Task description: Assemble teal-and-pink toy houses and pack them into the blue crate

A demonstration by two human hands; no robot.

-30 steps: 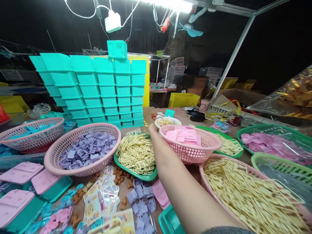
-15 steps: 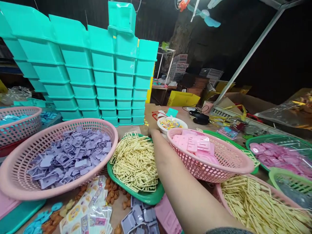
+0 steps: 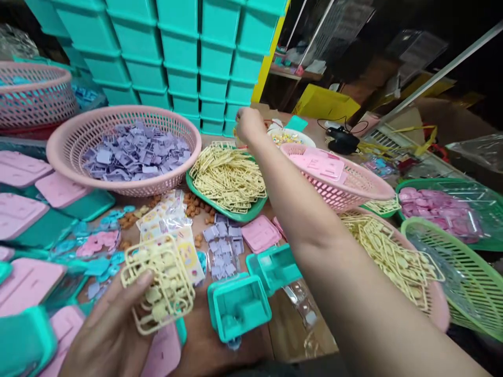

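My left hand (image 3: 118, 324) grips cream plastic sprue frames (image 3: 161, 283) with small moulded parts, thumb on top, at the lower left. Stretched far forward, my right hand (image 3: 250, 125) has curled fingers beside the white bowl of small colourful pieces (image 3: 291, 137), in front of the stacked teal bins; what the fingers hold, if anything, is hidden. Below that arm stands a green tray (image 3: 228, 209) heaped with cream sprues. Two teal boxes (image 3: 239, 309) lie open at the front, near a bag of lilac parts (image 3: 223, 246) and a pink lid (image 3: 261, 234).
A pink basket (image 3: 126, 180) of lilac parts stands left of the green tray. Another pink basket (image 3: 365, 183) holds pink panels under my right forearm. Teal boxes with pink lids (image 3: 29, 283) crowd the left. Stacked teal bins (image 3: 181, 50) rise behind.
The view has tipped down, bringing my left hand with the sprue frames and the front boxes into sight. My right hand, mostly hidden before, now shows near the bins.
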